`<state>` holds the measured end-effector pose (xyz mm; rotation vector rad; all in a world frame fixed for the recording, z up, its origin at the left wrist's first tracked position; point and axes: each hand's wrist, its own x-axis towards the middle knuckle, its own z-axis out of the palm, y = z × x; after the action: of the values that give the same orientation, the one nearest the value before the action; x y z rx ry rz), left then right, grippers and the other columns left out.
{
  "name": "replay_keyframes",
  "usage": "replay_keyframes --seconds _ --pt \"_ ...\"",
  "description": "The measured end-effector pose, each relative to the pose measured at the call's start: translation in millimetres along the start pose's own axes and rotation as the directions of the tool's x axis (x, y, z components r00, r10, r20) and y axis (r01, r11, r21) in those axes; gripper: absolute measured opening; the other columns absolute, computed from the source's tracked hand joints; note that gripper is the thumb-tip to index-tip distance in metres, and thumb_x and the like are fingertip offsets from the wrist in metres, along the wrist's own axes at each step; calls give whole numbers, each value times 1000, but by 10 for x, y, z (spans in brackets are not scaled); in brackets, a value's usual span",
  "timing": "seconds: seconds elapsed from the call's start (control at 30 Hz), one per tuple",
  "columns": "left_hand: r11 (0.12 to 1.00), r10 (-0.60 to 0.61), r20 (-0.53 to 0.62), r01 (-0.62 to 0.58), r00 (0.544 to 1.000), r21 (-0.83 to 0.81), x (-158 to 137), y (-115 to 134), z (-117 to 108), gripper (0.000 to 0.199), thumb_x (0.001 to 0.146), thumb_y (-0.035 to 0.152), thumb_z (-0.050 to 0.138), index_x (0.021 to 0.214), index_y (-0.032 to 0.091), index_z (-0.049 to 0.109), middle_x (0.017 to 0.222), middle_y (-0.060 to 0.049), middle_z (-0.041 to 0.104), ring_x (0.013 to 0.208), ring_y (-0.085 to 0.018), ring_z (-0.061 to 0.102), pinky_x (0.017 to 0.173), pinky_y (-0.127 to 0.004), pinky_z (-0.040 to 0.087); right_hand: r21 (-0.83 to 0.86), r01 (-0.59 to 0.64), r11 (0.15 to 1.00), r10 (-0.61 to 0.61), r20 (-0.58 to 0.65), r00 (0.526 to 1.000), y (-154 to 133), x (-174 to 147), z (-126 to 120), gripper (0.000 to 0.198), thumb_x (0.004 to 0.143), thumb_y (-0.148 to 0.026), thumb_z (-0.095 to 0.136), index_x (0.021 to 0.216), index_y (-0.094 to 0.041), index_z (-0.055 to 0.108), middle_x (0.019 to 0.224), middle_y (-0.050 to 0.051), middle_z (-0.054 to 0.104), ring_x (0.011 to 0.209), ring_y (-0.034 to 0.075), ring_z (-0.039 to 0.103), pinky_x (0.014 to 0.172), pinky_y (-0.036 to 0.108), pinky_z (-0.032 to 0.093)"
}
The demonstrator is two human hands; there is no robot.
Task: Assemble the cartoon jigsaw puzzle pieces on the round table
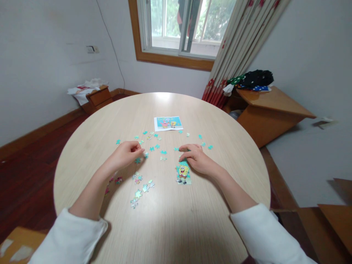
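Note:
My left hand (127, 153) is over the left-middle of the table, thumb and forefinger pinched together. Whatever may be between the fingertips is too small to make out. Just beside them is a teal puzzle piece (146, 156), with another puzzle piece (138, 160) below the hand. My right hand (197, 158) has its fingers apart and stretched leftward. Its forefinger is close to a small teal piece (176, 149), and its lower fingertip is at the top of a joined puzzle section (183, 173) showing a yellow cartoon sponge. The hand partly covers that section's upper edge.
A printed reference picture (168, 124) lies farther back on the round table (165, 227). Loose pieces (156, 135) are scattered in front of it, and small joined clusters (138, 193) lie at near left. Beyond the right edge stands a wooden cabinet (275, 113) with cloths on top.

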<state>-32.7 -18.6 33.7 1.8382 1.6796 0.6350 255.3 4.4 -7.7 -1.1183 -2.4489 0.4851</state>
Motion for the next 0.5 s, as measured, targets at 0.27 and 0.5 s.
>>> replay_keyframes --seconds 0.27,0.5 --pt "997 -9 78 15 997 -72 -33 10 -86 24 68 42 49 61 18 52 56 2 47 54 -11 42 52 -25 31 26 53 998 -51 -87 995 -26 14 -32 38 77 0 40 79 -23 70 111 6 64 109 20 54 99 47 32" --pt "977 -127 68 137 990 -164 -58 23 -172 24 69 42 52 63 19 54 45 5 42 43 -10 37 44 -23 27 -12 37 999 -38 -194 980 -33 15 -77 33 81 -3 43 78 -22 70 89 5 63 90 19 56 87 38 38"
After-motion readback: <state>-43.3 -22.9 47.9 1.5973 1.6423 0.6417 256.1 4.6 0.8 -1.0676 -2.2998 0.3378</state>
